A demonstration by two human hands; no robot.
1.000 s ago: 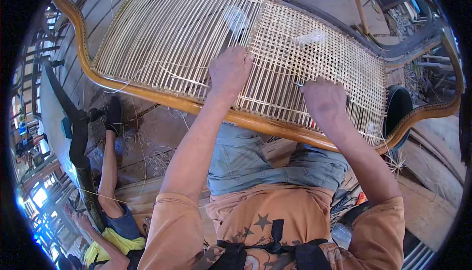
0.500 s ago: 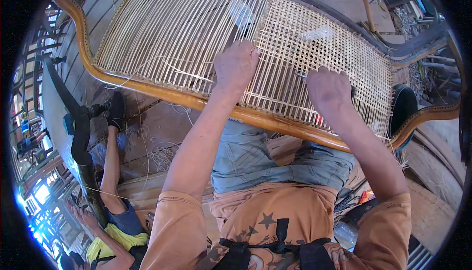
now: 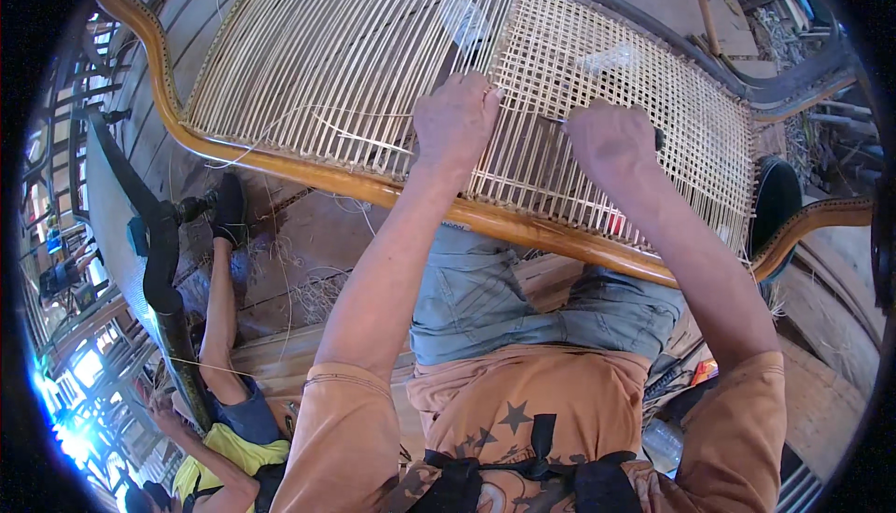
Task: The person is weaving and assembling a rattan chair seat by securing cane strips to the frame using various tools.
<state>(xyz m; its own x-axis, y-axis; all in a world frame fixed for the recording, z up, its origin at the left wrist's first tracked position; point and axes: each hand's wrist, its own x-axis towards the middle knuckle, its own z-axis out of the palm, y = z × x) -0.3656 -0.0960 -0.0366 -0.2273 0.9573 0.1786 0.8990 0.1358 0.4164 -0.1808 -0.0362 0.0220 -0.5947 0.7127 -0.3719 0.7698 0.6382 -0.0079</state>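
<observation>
A woven cane panel [image 3: 308,56] is strung in a curved wooden frame [image 3: 523,230] across my lap. Its right part has a dense open weave; the left part shows only one direction of strands. My left hand [image 3: 457,121] is closed at the border of the weave, fingers pinching a pale cane strand [image 3: 359,142] whose loose length curls off to the left. Further right, my right hand [image 3: 611,144] is wrapped around a tool with a dark handle [image 3: 660,139]. The tool's thin metal end [image 3: 553,122] points left over the strands; its tip is hard to make out.
Clear plastic pieces [image 3: 464,23] show through the cane. At lower left another person in a yellow shirt [image 3: 229,452] sits beside a dark carved furniture leg [image 3: 161,261]. Cane scraps [image 3: 317,294] lie on the wooden floor. A dark round object [image 3: 777,200] is at the panel's right end.
My right hand has moved up the panel and slightly left with the tool, closer to my left hand. The left hand stays at nearly the same spot on the cane.
</observation>
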